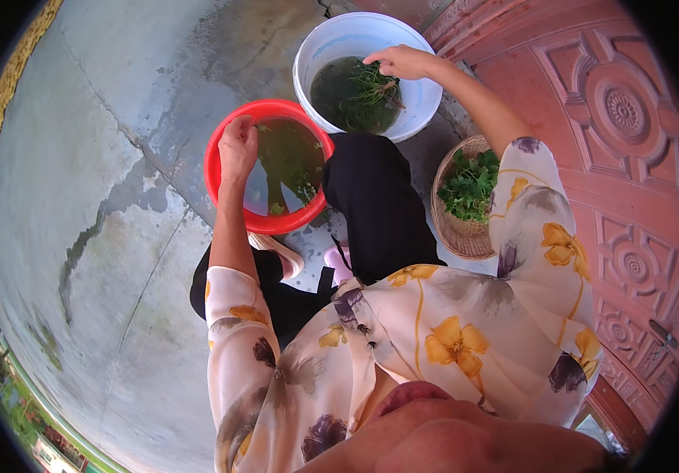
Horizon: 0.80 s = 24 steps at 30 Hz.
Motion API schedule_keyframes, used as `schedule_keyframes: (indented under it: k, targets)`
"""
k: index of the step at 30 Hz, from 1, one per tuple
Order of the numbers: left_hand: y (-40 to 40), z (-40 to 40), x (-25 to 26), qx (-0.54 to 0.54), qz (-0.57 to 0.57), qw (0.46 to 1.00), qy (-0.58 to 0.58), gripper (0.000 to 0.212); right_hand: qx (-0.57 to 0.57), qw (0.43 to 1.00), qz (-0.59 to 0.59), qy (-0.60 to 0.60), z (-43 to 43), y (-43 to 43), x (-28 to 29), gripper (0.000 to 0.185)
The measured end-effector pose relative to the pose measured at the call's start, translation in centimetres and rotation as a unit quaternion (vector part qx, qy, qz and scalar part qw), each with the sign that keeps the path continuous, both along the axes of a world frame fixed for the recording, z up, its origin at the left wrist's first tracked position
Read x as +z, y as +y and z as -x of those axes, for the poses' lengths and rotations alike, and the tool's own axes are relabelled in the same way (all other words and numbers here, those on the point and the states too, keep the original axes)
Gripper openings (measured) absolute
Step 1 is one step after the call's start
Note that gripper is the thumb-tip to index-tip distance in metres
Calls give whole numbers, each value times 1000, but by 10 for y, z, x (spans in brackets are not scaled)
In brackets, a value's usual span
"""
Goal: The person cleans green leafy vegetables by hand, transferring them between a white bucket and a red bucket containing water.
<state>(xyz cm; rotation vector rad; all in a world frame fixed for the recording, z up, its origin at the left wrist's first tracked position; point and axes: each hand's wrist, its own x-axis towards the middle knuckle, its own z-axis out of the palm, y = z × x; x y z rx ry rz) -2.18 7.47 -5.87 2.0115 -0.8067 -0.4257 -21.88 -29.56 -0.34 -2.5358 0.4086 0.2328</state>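
My left hand [239,145] is at the left rim of a red plastic basin [212,159], its fingers curled; whether anything is in them cannot be told. Murky water with some floating green leaves [304,188] fills the basin. Over the white plastic bucket [316,53] my right hand [400,62] reaches in from the right, index finger extended, touching or just above a bunch of green stems [375,87] in dark water. What its lower fingers hold is partly hidden. A wicker basket [464,236] of leafy greens [471,183] stands by my right arm, partly covered by my sleeve.
Basin, bucket and basket stand on a cracked concrete floor [138,248] with wet patches. My black-trousered knee lies between basin and basket, touching or close to the bucket. A red panelled door [617,118] with carved rosettes rises on the right. Something yellow [14,77] lies at the far left edge.
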Motion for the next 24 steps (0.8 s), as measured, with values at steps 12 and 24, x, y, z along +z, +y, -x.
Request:
schedule_keyframes:
  k: [12,24]
  targets:
    - [68,7,-58,-20,-228,973,7,38,214,963,6,-164,-116,141,35,31]
    - [74,53,-115,240,-169,949,114,52,-219,940,-100,242,-88,282,-200,51]
